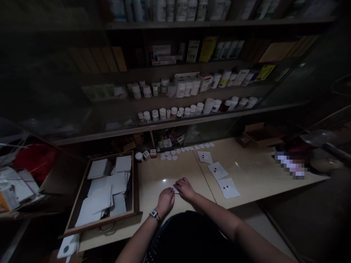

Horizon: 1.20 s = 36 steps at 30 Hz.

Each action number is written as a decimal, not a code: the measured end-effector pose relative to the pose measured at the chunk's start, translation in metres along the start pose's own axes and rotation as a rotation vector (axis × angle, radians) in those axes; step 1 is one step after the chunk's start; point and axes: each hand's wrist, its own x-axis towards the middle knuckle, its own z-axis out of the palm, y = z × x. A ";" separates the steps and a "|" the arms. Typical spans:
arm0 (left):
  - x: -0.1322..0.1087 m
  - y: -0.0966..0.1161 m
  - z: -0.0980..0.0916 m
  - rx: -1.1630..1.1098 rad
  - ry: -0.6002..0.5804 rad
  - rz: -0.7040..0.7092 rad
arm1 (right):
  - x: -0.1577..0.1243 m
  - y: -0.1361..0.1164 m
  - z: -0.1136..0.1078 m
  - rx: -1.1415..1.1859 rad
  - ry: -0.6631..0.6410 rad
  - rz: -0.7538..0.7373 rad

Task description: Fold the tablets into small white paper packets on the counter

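Observation:
My left hand (166, 200), with a watch (154, 214) on its wrist, and my right hand (185, 188) meet over the counter. Between their fingertips they pinch a small white folded paper (176, 190), mostly covered by the fingers. To the right lie three flat white paper sheets: the nearest sheet (232, 192), a middle sheet (221, 169) and a far sheet (207, 155). Each carries dark red pills and some paler bits. Beyond my hands, several small folded paper packets (174, 157) lie in rows, running along the counter's back edge.
A wooden drawer (136, 190) full of white paper sheets stands left on the counter (153, 175). A white jar (139, 157) and small boxes sit behind it. Shelves of medicine bottles (181, 88) rise ahead. An opened cardboard box (260, 134) lies at far right.

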 end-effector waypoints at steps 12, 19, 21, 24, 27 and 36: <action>-0.026 -0.001 0.007 0.306 -0.163 0.060 | -0.002 -0.010 -0.005 -0.021 -0.014 -0.083; -0.027 -0.004 0.009 0.333 -0.151 0.085 | -0.005 -0.011 -0.010 -0.020 -0.036 -0.127; -0.027 -0.006 0.009 0.337 -0.180 0.107 | -0.006 -0.013 -0.012 -0.018 -0.041 -0.134; -0.027 -0.013 0.008 0.329 -0.221 0.135 | -0.009 -0.016 -0.014 -0.014 -0.059 -0.119; -0.027 -0.020 0.009 0.322 -0.223 0.170 | -0.012 -0.018 -0.014 0.000 -0.069 -0.086; -0.023 -0.018 0.009 0.294 -0.247 0.135 | -0.014 -0.016 -0.009 0.015 -0.112 0.012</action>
